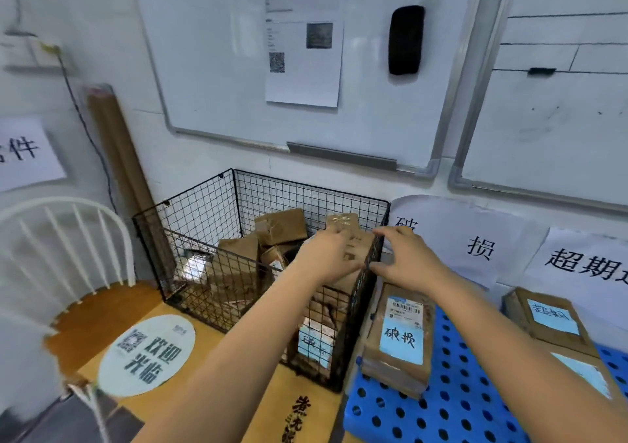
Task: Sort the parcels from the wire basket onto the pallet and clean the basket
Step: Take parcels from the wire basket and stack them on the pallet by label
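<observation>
"Two hands at one box. Which step is this?"

"Sorting, I'd say, and lifting out. The left hand (326,255) wraps its fingers over the upright brown cardboard parcel (353,244), which stands inside the black wire basket (204,225) against its right wall. The right hand (406,257) is spread wide at that wall's rim, fingers fairly straight, thumb outside the wire; I can't see it gripping anything."

"And the next move?"

"Probably raising the parcel clear of the rim, then carrying it right to the blue perforated plastic pallet (441,408). The right hand would need a proper hold first."

"How does the parcel look?"

"Tall, taped, plain brown; any label is hidden. Several more brown parcels (280,227) lie jumbled further left, so cleaning is some way off. One labelled flat parcel (401,334) already lies on the pallet, just beside the basket."
</observation>
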